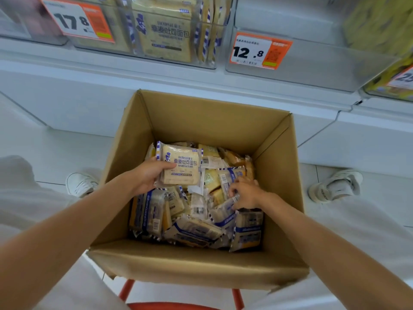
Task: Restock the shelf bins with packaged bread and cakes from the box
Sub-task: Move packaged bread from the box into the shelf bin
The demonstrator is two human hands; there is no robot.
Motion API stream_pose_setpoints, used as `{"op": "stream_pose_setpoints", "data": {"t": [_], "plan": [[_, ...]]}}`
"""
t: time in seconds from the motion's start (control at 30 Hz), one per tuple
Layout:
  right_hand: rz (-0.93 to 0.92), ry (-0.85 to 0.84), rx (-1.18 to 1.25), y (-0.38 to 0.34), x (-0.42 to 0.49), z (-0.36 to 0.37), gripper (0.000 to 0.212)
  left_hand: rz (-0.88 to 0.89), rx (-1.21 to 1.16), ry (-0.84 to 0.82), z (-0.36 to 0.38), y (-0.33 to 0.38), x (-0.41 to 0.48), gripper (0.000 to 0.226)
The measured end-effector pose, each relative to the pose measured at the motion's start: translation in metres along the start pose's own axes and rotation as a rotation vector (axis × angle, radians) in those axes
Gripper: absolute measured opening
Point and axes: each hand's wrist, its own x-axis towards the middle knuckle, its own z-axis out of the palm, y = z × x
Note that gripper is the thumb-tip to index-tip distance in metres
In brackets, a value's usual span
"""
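1. Left hand (pixel 146 176) is wrapped round one bread packet (pixel 181 167), label up, just above the pile at 10 o'clock in the box (pixel 201 117). Hold it by the body and go easy, since soft slices squash.
2. Its label matches the packs in the bin (pixel 165 36) at 11 o'clock on the shelf, so I'd stand it on edge there, label facing out.
3. The other packets (pixel 196 229) lie jumbled in the bottom of the box.
4. Right hand (pixel 245 193), at 3 o'clock in the box, has its fingers curled, pinching a second packet (pixel 223 211) by the edge. Get a fuller grip before lifting, or the wrapper may slip.
5. The bin (pixel 312 70) at 1 o'clock looks mostly bare, so check its tag (pixel 260 51) first.
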Motion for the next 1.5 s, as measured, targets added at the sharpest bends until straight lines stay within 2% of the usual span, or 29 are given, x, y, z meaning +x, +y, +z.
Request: {"op": "stream_pose_setpoints", "data": {"t": [0.1, 0.2, 0.3, 0.37, 0.43, 0.47, 0.53, 0.63, 0.7, 0.8, 0.83, 0.87, 0.97, 1.07, 1.1, 1.2, 1.23, 1.27, 1.37, 1.4, 1.47, 1.5], "plan": [[-0.064, -0.055, -0.031, -0.003, -0.004, 0.001, 0.034, -0.016, -0.043, -0.011, -0.004, 0.001, -0.004, 0.033], [-0.110, -0.047, 0.110, -0.010, -0.013, -0.028, 0.020, -0.014, -0.067, -0.001, -0.006, 0.003, -0.007, 0.036], [-0.183, 0.288, 0.186, -0.027, -0.029, -0.078, 0.013, -0.003, -0.095, 0.051, -0.007, 0.008, -0.011, 0.038], [-0.233, 0.561, 0.348, -0.048, -0.041, -0.105, 0.014, 0.012, -0.123, 0.076, -0.004, 0.016, -0.013, 0.040], [-0.314, 0.752, 0.442, -0.071, -0.049, -0.117, 0.018, 0.046, -0.165, 0.008, 0.002, 0.027, -0.015, 0.051], [-0.361, 0.777, 0.396, -0.082, -0.051, -0.118, 0.019, 0.069, -0.192, -0.065, 0.005, 0.034, -0.016, 0.061], [-0.465, 0.683, 0.249, -0.096, -0.044, -0.110, 0.024, 0.119, -0.226, -0.215, 0.013, 0.049, -0.024, 0.075], [-0.499, 0.532, 0.243, -0.106, -0.037, -0.104, 0.044, 0.204, -0.159, -0.240, 0.018, 0.063, -0.029, 0.062], [-0.408, 0.476, 0.476, -0.112, -0.037, -0.111, 0.053, 0.245, -0.129, -0.168, 0.012, 0.067, -0.027, 0.047], [-0.185, 0.261, 0.963, -0.121, -0.033, -0.126, 0.094, 0.283, -0.105, -0.223, 0.000, 0.075, -0.032, 0.041], [-0.171, 0.194, 1.016, -0.123, -0.029, -0.129, 0.097, 0.305, -0.068, -0.261, -0.003, 0.079, -0.034, 0.041], [-0.181, 0.153, 1.057, -0.126, -0.027, -0.133, 0.091, 0.335, -0.020, -0.269, -0.005, 0.083, -0.038, 0.042], [-0.227, 0.218, 1.107, -0.147, -0.031, -0.149, 0.061, 0.482, 0.129, -0.030, -0.006, 0.100, -0.048, 0.046], [-0.272, 0.272, 1.063, -0.172, -0.041, -0.171, 0.069, 0.647, 0.257, 0.206, -0.010, 0.116, -0.064, 0.048], [-0.286, 0.298, 1.082, -0.177, -0.042, -0.180, 0.068, 0.700, 0.268, 0.239, -0.012, 0.122, -0.069, 0.042], [-0.334, 0.425, 1.143, -0.200, -0.052, -0.205, 0.039, 0.841, 0.236, 0.270, -0.024, 0.147, -0.091, 0.033], [-0.341, 0.462, 1.156, -0.209, -0.056, -0.215, 0.035, 0.885, 0.233, 0.288, -0.030, 0.157, -0.097, 0.032], [-0.346, 0.503, 1.159, -0.219, -0.056, -0.226, 0.042, 0.923, 0.248, 0.320, -0.036, 0.170, -0.103, 0.031], [-0.369, 0.639, 1.184, -0.239, -0.040, -0.266, 0.106, 1.001, 0.280, 0.429, -0.069, 0.211, -0.114, 0.042], [-0.374, 0.671, 1.202, -0.244, -0.033, -0.281, 0.118, 1.026, 0.266, 0.448, -0.082, 0.224, -0.114, 0.044], [-0.406, 0.679, 1.251, -0.252, -0.015, -0.315, 0.116, 1.087, 0.275, 0.554, -0.110, 0.248, -0.111, 0.036], [-0.410, 0.682, 1.260, -0.256, -0.004, -0.332, 0.117, 1.116, 0.327, 0.661, -0.124, 0.258, -0.106, 0.030]]}}
